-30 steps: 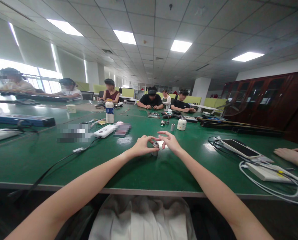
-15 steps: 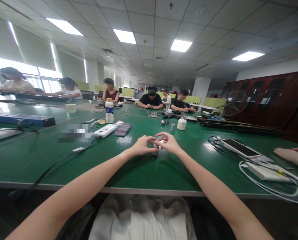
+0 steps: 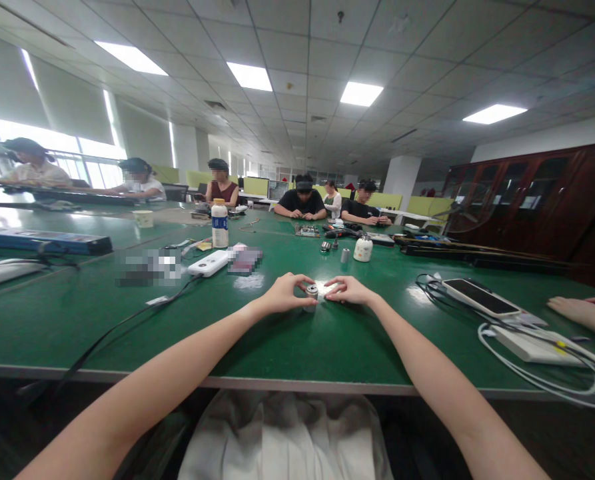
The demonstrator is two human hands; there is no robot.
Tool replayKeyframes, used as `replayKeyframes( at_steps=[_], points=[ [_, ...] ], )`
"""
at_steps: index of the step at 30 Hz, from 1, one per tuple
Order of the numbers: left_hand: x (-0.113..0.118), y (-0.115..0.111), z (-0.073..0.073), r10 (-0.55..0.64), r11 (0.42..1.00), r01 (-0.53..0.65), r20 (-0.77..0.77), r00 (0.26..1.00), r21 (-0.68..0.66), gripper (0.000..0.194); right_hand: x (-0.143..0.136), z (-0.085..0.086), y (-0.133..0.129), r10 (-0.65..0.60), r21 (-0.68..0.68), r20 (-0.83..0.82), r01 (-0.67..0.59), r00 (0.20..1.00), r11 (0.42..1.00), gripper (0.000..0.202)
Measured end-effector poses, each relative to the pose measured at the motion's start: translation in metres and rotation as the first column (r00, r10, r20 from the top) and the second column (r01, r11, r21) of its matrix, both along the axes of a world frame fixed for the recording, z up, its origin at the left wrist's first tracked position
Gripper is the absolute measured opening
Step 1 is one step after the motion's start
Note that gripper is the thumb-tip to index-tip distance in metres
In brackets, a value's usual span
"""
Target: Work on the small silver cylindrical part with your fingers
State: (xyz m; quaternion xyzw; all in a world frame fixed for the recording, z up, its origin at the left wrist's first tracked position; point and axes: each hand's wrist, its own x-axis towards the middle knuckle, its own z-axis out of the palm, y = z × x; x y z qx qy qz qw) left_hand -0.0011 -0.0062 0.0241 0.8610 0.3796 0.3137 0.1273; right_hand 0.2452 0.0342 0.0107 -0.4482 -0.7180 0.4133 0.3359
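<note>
Drew right hand (image 3: 350, 291), fingers parted, away to just right of metal cylinder (image 3: 312, 297); still pinching cylinder with left hand (image 3: 283, 293), probably steadying.

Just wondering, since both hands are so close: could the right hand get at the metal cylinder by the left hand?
Probably yes: the right hand is just beside the metal cylinder, with green tabletop showing between them. The left hand grips only its other side.

The cylinder (image 3: 312, 291) looks metallic, the green tabletop (image 3: 287, 353) glossy
</note>
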Motion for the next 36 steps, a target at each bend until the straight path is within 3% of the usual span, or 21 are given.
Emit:
replayKeyframes(
  at_steps=[4,8,17,30,36],
  points=[
    [0.0,0.002,-0.001,-0.006,1.0,0.006,0.006,1.0,-0.002,0.047,-0.001,-0.003,0.002,0.022,-0.024,-0.007,-0.022,1.0,0.999,0.048],
    [0.0,0.003,-0.001,-0.008,1.0,0.008,0.012,1.0,-0.004,0.048,-0.002,-0.001,0.0,0.01,0.004,-0.026,-0.01,1.0,1.0,0.042],
    [0.0,0.001,0.001,-0.014,1.0,0.014,0.008,1.0,-0.001,0.045,-0.034,0.022,-0.018,-0.008,0.26,-0.182,0.056,0.983,0.964,0.035],
    [0.0,-0.001,0.003,0.0,1.0,0.0,0.005,1.0,0.021,0.035,-0.052,0.015,-0.027,0.012,0.29,-0.15,0.033,0.989,0.956,0.034],
    [0.005,-0.002,0.001,0.027,0.999,-0.027,-0.015,1.0,0.018,0.036,-0.055,0.016,-0.032,-0.057,0.311,-0.141,0.099,0.988,0.945,0.036]
  ],
)
